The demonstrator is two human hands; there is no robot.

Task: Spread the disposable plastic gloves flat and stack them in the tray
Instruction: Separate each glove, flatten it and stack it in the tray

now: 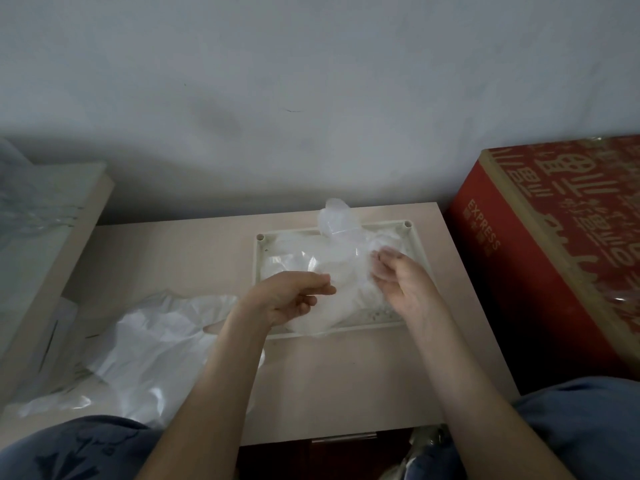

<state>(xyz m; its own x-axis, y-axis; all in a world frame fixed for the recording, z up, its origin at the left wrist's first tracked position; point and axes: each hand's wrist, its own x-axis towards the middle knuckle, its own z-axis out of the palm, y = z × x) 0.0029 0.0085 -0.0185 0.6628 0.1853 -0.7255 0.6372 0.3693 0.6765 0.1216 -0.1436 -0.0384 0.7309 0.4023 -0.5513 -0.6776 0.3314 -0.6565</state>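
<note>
Pinching the glove (341, 258) by its 2 side edges, the left hand (294, 297) and right hand (401, 277) hold it between them directly over the tray (258, 268), long axis pointing away from the person, so lowering it straight down should do

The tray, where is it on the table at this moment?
In the head view, the tray lies at the far right of the table, next to the red box; the left hand and right hand hold a glove above it.
</note>
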